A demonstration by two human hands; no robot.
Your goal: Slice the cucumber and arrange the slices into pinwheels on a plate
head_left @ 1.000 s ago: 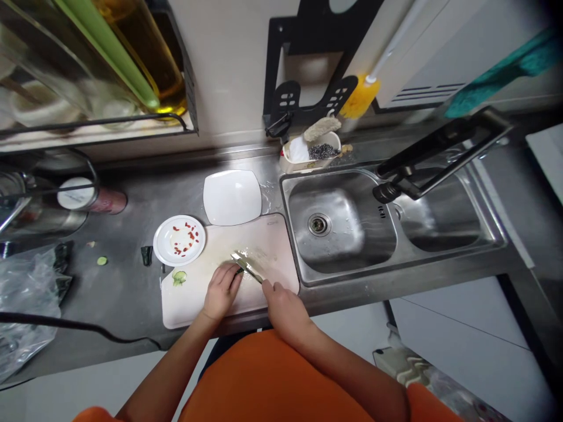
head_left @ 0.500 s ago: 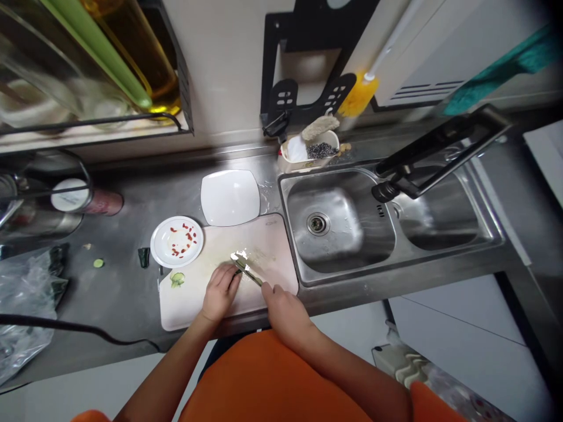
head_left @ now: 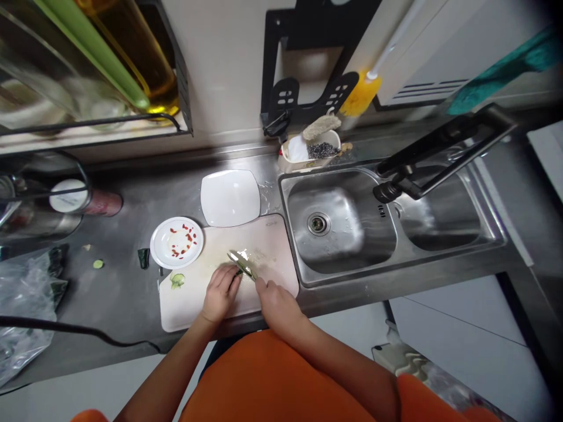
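Observation:
My right hand [head_left: 278, 300] is closed around the handle of a knife [head_left: 241, 264], its blade pointing up and left over the pale cutting board [head_left: 187, 310]. Just left of the blade, the curled fingers of my left hand [head_left: 220, 293] press down on a dark green piece of cucumber [head_left: 238, 273], mostly hidden beneath them. Thin cucumber slices [head_left: 177, 281] lie at the board's left end. Behind them a round white plate [head_left: 158, 251] holds several small red bits. A squarish white dish [head_left: 230, 198] stands beyond the board.
On the right is a steel double sink [head_left: 341, 231] under a black faucet [head_left: 444, 146]. A dark green stub [head_left: 143, 258] and a small green end piece [head_left: 98, 264] lie on the counter at left, near a plastic bag [head_left: 26, 293]. A black cable [head_left: 88, 329] crosses the front left.
My right hand and the knife have shifted slightly left, bringing the blade closer to my left fingers. My left hand stays in place.

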